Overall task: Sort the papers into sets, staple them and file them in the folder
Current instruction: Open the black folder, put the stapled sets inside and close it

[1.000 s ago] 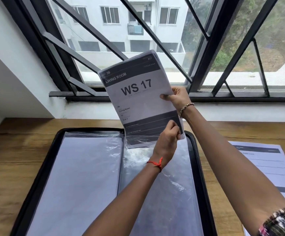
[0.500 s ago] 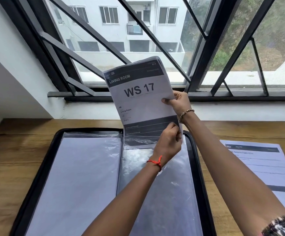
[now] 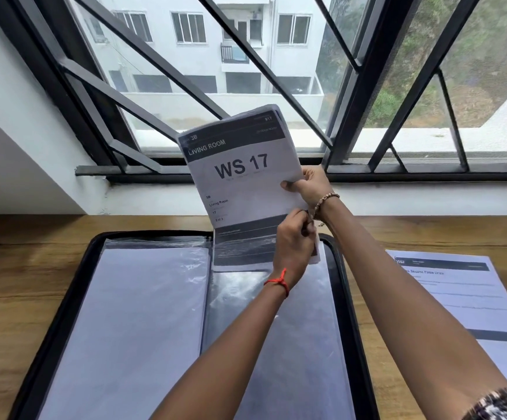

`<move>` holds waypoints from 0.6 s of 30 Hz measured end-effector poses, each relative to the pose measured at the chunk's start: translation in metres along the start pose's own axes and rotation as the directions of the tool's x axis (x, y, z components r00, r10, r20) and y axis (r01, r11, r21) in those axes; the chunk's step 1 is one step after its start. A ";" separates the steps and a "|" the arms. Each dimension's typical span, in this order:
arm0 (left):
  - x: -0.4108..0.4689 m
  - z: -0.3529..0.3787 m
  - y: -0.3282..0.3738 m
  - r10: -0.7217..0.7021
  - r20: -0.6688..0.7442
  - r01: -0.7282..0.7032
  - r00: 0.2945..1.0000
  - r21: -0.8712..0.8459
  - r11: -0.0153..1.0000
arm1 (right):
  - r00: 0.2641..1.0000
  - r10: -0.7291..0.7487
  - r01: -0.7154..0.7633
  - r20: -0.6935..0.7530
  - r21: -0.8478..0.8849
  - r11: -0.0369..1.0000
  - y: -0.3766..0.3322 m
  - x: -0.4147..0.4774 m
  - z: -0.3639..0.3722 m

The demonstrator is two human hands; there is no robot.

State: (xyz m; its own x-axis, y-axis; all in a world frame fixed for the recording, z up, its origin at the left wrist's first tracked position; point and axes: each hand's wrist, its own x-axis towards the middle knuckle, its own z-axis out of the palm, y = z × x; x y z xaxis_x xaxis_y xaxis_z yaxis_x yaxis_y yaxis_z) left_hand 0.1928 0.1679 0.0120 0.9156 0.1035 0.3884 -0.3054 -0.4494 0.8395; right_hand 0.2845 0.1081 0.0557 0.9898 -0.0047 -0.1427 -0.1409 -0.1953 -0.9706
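The barred window fills the far side, with the wooden tabletop running beneath it. Your black folder lies open there, with clear sleeves on both halves. Loose printed sheets lie to its right, partly hidden by your right forearm. The "WS 17" paper set stands upright over the folder's far right, its bottom edge behind sleeve plastic. Your right hand pinches its right edge; your left hand has its fingers curled on the lower right corner, covering it.
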 end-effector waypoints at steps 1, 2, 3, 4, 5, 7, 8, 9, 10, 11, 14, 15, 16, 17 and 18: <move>0.001 0.000 0.001 0.009 -0.007 -0.009 1.000 0.005 1.000 | 0.999 0.034 -0.033 0.025 -0.024 0.999 0.003 0.001 -0.004; 0.002 0.000 0.001 0.018 -0.006 -0.018 1.000 0.006 1.000 | 0.996 0.064 -0.061 0.059 -0.062 0.996 0.005 0.002 -0.007; 0.003 0.000 0.002 0.025 -0.002 -0.025 1.000 0.005 1.000 | 0.991 0.091 -0.081 0.097 -0.110 0.991 0.007 0.001 -0.009; 0.003 0.000 0.003 0.034 0.002 -0.034 0.999 0.004 0.999 | 0.985 0.118 -0.098 0.128 -0.154 0.983 0.011 0.001 -0.010; 0.004 -0.001 0.002 0.044 0.004 -0.044 0.999 0.004 0.999 | 0.980 0.142 -0.116 0.136 -0.187 0.976 0.014 0.000 -0.010; 0.004 -0.001 -0.001 0.057 0.013 -0.057 0.998 0.007 0.998 | 0.973 0.208 -0.178 0.099 -0.248 0.952 0.024 0.001 -0.014; 0.005 -0.002 -0.002 0.062 0.025 -0.062 0.998 0.011 0.998 | 0.963 0.258 -0.225 0.083 -0.284 0.932 0.029 0.001 -0.016; 0.005 -0.003 -0.003 0.074 0.042 -0.075 0.996 0.010 0.997 | 0.946 0.313 -0.270 0.088 -0.325 0.906 0.032 0.000 -0.019; 0.004 -0.004 -0.004 0.087 0.068 -0.087 0.994 0.003 0.996 | 0.924 0.366 -0.305 0.112 -0.364 0.880 0.035 -0.002 -0.022; 0.003 -0.004 -0.005 0.095 0.098 -0.095 0.991 -0.008 0.995 | 0.904 0.405 -0.325 0.136 -0.393 0.860 0.037 -0.004 -0.024; -0.006 -0.009 -0.005 0.106 0.195 -0.105 0.975 -0.014 0.994 | 0.871 0.461 -0.340 0.167 -0.472 0.814 0.037 -0.009 -0.027; -0.010 -0.012 -0.006 0.106 0.237 -0.108 0.966 -0.001 0.994 | 0.865 0.468 -0.337 0.181 -0.483 0.808 0.037 -0.011 -0.027; -0.014 -0.015 -0.009 0.108 0.267 -0.119 0.958 0.025 0.993 | 0.865 0.464 -0.328 0.190 -0.485 0.811 0.037 -0.011 -0.027; -0.019 -0.020 -0.013 0.108 0.286 -0.133 0.952 0.069 0.989 | 0.882 0.437 -0.313 0.178 -0.472 0.824 0.037 -0.012 -0.026; -0.024 -0.025 -0.018 0.110 0.291 -0.155 0.950 0.136 0.979 | 0.910 0.389 -0.299 0.145 -0.423 0.856 0.038 -0.012 -0.024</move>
State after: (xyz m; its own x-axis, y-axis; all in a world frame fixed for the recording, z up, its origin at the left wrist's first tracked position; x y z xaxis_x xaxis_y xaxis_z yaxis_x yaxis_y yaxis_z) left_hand 0.1698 0.1953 -0.0029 0.9129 -0.2095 0.3503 -0.4047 -0.5767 0.7097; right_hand 0.2679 0.0777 0.0252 0.8423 0.0616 -0.5355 -0.4062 -0.5805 -0.7057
